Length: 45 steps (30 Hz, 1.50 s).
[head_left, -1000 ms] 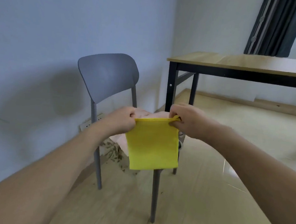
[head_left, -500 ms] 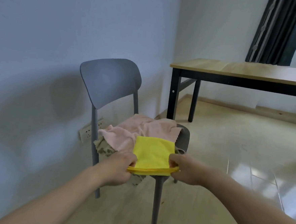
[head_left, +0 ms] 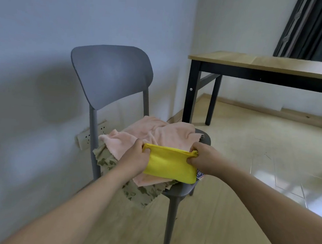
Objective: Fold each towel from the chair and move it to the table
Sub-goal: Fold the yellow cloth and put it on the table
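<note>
The left hand (head_left: 135,156) and the right hand (head_left: 201,159) each pinch a top corner of the yellow towel (head_left: 169,166) with curled fingers, probably to keep its edges lined up for the fold. It is small, bright and folded flat, lying on the pink towel (head_left: 155,133) on the grey chair (head_left: 110,74), far from the worktop (head_left: 265,64).
</note>
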Available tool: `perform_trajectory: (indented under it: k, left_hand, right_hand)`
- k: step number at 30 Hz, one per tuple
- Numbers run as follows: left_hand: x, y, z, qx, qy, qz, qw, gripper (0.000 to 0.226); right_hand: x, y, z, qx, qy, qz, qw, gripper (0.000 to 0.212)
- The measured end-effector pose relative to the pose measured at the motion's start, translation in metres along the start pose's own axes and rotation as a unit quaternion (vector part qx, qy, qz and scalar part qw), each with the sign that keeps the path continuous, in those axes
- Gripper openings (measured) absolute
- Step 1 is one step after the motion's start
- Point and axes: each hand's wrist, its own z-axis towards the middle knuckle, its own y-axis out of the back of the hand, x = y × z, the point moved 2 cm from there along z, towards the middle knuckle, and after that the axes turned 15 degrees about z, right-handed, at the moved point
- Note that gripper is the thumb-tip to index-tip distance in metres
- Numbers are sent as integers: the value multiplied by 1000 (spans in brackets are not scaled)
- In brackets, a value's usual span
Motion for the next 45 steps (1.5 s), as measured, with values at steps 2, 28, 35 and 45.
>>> perform_trajectory:
  k: [2, 28, 35, 45]
  left_hand:
    - [-1, -8, 9, -30, 1, 40, 999, 26]
    - [-43, 9, -117, -65, 77, -279, 955, 20]
    - [-62, 30, -136, -88, 3, -252, 964, 13]
    - [-102, 61, -112, -69, -26, -202, 977, 24]
  right_hand:
    - [-4, -5, 11, -11, -15, 5, 1000, 14]
    - [15, -17, -111, -146, -101, 495, 851, 24]
    - [25, -5, -149, -84, -195, 573, 791, 14]
    - [36, 28, -129, -155, -117, 478, 857, 54]
